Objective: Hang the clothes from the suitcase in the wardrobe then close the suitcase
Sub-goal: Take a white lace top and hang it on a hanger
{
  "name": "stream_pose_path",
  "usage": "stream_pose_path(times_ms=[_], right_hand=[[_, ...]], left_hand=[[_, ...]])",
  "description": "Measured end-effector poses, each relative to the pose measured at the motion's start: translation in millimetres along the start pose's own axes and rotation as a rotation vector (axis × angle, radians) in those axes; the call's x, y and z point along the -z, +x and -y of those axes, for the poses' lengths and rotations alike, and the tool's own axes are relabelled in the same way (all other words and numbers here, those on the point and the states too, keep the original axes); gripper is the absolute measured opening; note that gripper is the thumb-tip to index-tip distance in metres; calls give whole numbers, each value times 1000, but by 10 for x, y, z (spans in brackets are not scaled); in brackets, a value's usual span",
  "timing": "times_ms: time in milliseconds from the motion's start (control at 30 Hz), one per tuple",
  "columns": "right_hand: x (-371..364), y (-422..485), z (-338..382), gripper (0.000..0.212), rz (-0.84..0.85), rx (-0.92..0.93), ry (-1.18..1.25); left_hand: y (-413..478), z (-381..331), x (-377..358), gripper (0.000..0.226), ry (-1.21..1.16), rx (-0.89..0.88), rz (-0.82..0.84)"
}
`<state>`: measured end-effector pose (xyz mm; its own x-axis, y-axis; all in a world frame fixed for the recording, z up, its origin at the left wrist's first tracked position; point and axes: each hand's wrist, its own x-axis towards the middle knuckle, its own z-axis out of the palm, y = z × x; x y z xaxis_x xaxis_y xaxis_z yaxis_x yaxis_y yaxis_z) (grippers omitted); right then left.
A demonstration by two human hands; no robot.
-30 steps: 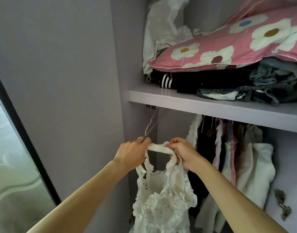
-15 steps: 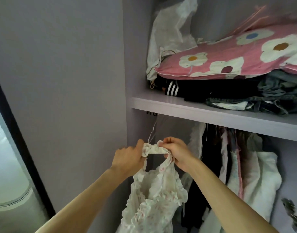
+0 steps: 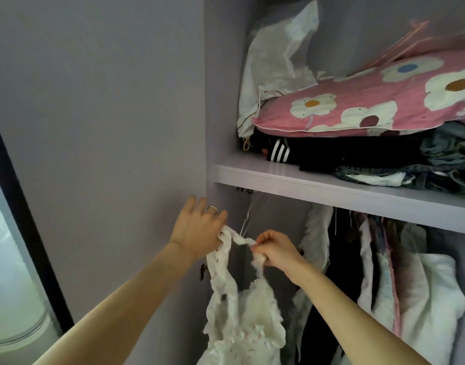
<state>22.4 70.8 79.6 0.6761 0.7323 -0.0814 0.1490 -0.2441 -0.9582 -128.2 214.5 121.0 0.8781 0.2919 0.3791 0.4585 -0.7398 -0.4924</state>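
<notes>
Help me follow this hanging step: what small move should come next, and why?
Probably the left hand should grip the hanger: its fingers are spread, while the right hand pinches the strap of the white top just below the hanger's wire.

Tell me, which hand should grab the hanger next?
Probably left. The left hand is open, fingers straight, right beside the thin hanger, while the right hand is busy pinching the strap of the white top.
</notes>
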Motion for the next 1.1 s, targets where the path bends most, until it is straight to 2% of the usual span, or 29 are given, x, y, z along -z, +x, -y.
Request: stream_pose_path(times_ms=[100,167,267,433,533,733,867,933,1033,1100], right_hand=[[10,336,-60,9,-2,-31,-65],[19,568,-78,7,-61,-42,-145],[0,933,-146,22,-123,7,-315],[-194,1615,-492,37,-143,16,-416],[-384,1951,-728,57,-217,-5,-389],[-607,2375,-953,33,-321,-14,-325],[-547,2327,-909,21,-366,23,-325],[-480,2273,-832,25,-391,27,-347],[-360,2208,-647,45,-469,-1,-411],[-286,2118,-500,49,-486,-17,-480]], left_hand=[[137,-18,-76,56,79,26,32],[181,22,-141,69,180,26,86],[254,163,-379,85,270,108,119],[299,283,-887,87,454,152,49],[302,316,-1041,87,518,148,-12],[312,352,-1158,86,588,152,-96],[313,340,-1167,90,597,144,-107],[309,345,-1162,90,591,141,-118],[301,336,-1125,90,561,128,-97],[300,334,-1104,91,546,120,-82]])
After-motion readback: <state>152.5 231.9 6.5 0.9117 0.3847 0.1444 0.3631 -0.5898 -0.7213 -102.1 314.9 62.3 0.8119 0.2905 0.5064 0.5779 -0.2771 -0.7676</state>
